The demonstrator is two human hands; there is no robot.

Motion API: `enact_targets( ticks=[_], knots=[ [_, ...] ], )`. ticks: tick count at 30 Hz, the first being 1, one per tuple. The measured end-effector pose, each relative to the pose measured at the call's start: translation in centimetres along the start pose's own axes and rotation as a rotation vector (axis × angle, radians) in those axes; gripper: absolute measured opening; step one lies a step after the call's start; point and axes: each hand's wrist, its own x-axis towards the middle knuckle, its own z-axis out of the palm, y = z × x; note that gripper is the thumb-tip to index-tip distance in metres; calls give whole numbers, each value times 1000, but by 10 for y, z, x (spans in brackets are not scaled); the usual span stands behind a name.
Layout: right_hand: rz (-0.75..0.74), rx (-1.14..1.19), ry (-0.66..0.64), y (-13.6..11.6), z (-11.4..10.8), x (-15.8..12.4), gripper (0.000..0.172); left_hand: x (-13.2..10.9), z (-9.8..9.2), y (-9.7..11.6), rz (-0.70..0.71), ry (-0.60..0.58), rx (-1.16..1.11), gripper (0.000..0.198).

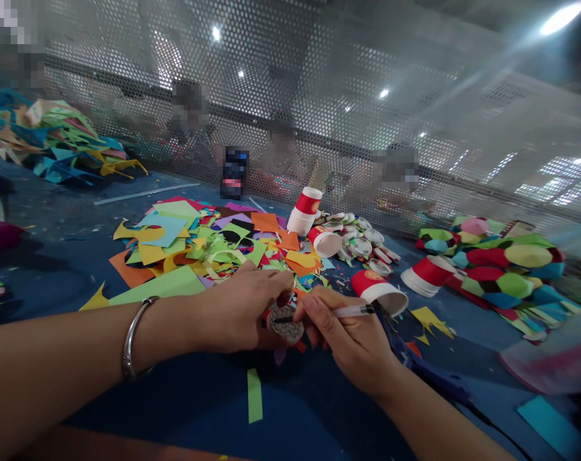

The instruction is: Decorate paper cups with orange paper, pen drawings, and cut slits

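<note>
My left hand (242,310), with a silver bangle at the wrist, has its fingers wrapped round a small red cup, seen from its round end. That end (286,325) is pale with a dark cell-like line pattern. In my right hand (345,333) is a clear pen (352,311), its dark tip touching or just above the patterned face. Behind my hands spreads a heap of coloured paper scraps (175,230). A green paper strip (254,396) lies on the blue table in front of them.
Red and white paper cups (302,221) stand and lie behind, near a pile of white-rimmed pieces (360,240). Paper crafts (506,262) sit at right, beside a dark cable (444,384). More scraps (60,141) lie far left. People show behind a perforated screen (319,83).
</note>
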Motion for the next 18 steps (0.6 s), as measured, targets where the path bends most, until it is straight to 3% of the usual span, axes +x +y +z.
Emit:
enact_targets(
  ticks=[6,18],
  knots=[
    [31,-63,41,1,-4,2,35,0,-2,4,-14,-6,0,36],
    [-101,-309,133,2,-5,6,35,0,0,2,-9,13,19,37]
  ],
)
